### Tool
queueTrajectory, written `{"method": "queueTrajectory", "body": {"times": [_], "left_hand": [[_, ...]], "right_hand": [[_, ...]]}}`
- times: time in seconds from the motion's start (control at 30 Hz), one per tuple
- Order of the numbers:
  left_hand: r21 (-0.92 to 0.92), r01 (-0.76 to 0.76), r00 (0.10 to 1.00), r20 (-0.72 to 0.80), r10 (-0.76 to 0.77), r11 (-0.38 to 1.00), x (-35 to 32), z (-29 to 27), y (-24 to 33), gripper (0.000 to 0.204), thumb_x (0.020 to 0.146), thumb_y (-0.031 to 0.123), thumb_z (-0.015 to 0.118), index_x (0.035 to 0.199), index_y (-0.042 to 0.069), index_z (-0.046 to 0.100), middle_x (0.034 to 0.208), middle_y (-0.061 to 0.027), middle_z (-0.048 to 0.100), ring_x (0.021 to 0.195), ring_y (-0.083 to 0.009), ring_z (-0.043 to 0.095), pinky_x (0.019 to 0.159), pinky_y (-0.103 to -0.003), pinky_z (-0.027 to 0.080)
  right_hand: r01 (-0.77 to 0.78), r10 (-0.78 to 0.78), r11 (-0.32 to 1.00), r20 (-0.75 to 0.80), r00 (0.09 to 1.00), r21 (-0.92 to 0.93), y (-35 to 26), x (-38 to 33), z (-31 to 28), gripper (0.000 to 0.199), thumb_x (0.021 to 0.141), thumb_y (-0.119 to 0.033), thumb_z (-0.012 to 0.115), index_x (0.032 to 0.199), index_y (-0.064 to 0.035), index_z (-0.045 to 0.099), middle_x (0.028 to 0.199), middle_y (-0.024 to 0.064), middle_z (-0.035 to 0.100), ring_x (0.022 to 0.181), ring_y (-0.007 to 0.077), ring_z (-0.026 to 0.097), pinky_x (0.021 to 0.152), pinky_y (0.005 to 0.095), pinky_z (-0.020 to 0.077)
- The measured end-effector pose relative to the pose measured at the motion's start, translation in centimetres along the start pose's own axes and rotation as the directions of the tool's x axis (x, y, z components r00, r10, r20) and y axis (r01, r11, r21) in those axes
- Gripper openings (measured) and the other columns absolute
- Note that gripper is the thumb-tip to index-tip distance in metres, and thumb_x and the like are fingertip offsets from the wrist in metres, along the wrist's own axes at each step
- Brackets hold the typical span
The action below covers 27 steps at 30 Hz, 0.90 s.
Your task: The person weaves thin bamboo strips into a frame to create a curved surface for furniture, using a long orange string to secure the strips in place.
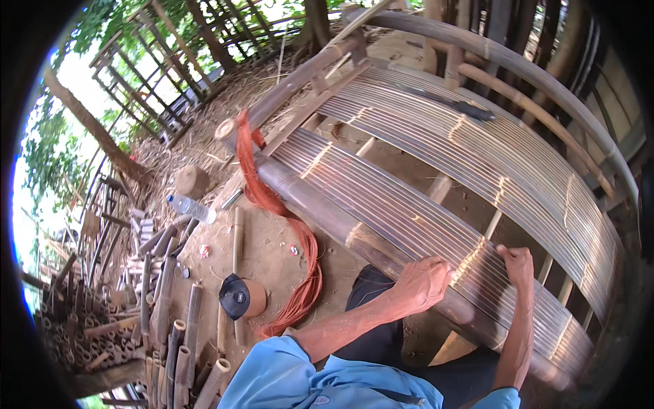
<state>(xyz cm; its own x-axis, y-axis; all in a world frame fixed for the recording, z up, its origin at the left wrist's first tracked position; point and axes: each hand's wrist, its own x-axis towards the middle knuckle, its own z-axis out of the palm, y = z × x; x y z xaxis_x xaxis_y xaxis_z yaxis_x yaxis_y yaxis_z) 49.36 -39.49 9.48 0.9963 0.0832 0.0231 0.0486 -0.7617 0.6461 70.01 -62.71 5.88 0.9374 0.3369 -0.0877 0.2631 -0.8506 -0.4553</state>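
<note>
We see our left hand [424, 283] in the lower centre of the frame, fingers curled down over the near edge of the slat panel [409, 204], closed on the slats where they meet the thick pole [327, 211] beneath. Whether the fingertips grasp the pole or only the slats we cannot tell, as they are tucked under and hidden. Our right hand [519, 264] lies just to the right, fingers bent and pressed onto the slats beside a pale binding [473, 258]; whatever it may pinch is too small to make out. The panel of thin bamboo strips runs from the centre to the lower right, where its end blurs into the dark rim. A second panel [490, 143] lies behind it, with a dark tool [470, 109] resting on top; its blade end is hard to read.

An orange cord [286, 225] hangs from the pole's upper end and trails to the dirt at lower centre. To its left stand a black cap [235, 296] on a stump, a plastic bottle [191, 208] and cut bamboo pieces [170, 341], partly cut off at the bottom edge. Our blue sleeves [306, 382] are cropped below.
</note>
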Motion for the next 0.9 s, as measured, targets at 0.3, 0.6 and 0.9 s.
{"method": "queueTrajectory", "body": {"times": [0.3, 0.6, 0.9], "left_hand": [[-0.970, -0.050, 0.962, 0.018, 0.273, 0.239, -0.3, -3.1, 2.4, 0.043, 0.113, 0.033, 0.046, 0.080, 0.005, 0.053, 0.069, 0.0001, 0.041, 0.065, -0.0096, 0.036, 0.059, -0.030, 0.032], [-0.748, -0.243, 0.958, -0.085, 0.274, 0.617, -1.5, -4.8, 3.1, 0.043, 0.111, 0.029, 0.050, 0.079, 0.002, 0.047, 0.067, -0.0126, 0.043, 0.068, -0.0303, 0.040, 0.070, -0.044, 0.037], [-0.776, -0.104, 0.988, -0.012, 0.151, 0.622, -5.0, -5.1, 0.3, 0.027, 0.107, 0.019, 0.057, 0.089, -0.002, 0.060, 0.077, -0.0113, 0.059, 0.073, -0.0222, 0.059, 0.071, -0.039, 0.048]], "right_hand": [[0.032, -0.031, 0.999, 0.061, 0.998, -0.017, 0.0, 0.7, 0.3, 0.049, 0.093, -0.048, 0.073, 0.095, 0.0011, 0.074, 0.076, 0.0242, 0.060, 0.067, 0.0359, 0.059, 0.068, 0.0431, 0.0503], [0.663, -0.653, 0.612, -0.198, 0.731, 0.431, -8.1, -3.9, 3.5, 0.055, 0.100, -0.057, 0.057, 0.088, -0.0039, 0.067, 0.098, 0.0119, 0.065, 0.104, 0.0323, 0.059, 0.096, 0.0481, 0.0420], [0.616, -0.605, 0.709, -0.153, 0.781, 0.343, -7.7, -5.5, 4.4, 0.047, 0.090, -0.046, 0.076, 0.068, -0.0060, 0.065, 0.065, 0.0085, 0.053, 0.069, 0.0291, 0.049, 0.075, 0.0440, 0.0396]]}}
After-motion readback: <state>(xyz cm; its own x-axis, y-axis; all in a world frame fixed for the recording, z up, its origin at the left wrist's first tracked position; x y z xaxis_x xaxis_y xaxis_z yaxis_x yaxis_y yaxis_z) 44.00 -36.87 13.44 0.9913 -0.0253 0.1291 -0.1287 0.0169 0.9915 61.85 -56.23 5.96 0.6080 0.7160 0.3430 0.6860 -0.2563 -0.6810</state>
